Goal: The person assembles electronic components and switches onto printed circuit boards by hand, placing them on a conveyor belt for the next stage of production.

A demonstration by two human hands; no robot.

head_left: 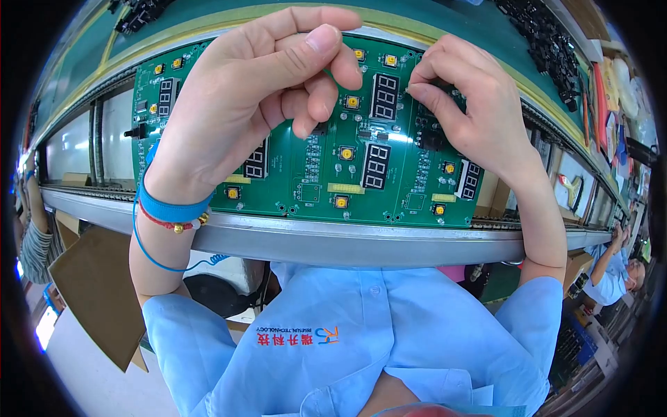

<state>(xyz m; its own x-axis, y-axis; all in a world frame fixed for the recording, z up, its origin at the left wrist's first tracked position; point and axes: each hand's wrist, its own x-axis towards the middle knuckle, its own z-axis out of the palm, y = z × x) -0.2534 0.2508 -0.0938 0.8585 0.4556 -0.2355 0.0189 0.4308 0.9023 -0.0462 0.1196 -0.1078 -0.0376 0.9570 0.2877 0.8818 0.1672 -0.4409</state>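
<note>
A green circuit board panel (319, 201) lies before me, carrying black three-digit displays (376, 167), yellow-topped push buttons (347, 153) and small clear LEDs. Over its left half hovers my left hand (278, 76), palm turned inward, fingers loosely curled and apart; I see nothing held there. A blue wrist strap (174, 203) with a coiled cord circles that wrist. My right hand (472, 97) is at the upper right part of the panel, thumb and index finger pinched beside an upper display (384, 97). Whatever sits in the pinch is too small to make out.
A metal rail (361, 240) runs along the panel's near edge. Black parts lie piled at the far right (545, 48) and far left (139, 15) on a green surface. Brown cardboard (97, 292) stands lower left. Other people are at both sides.
</note>
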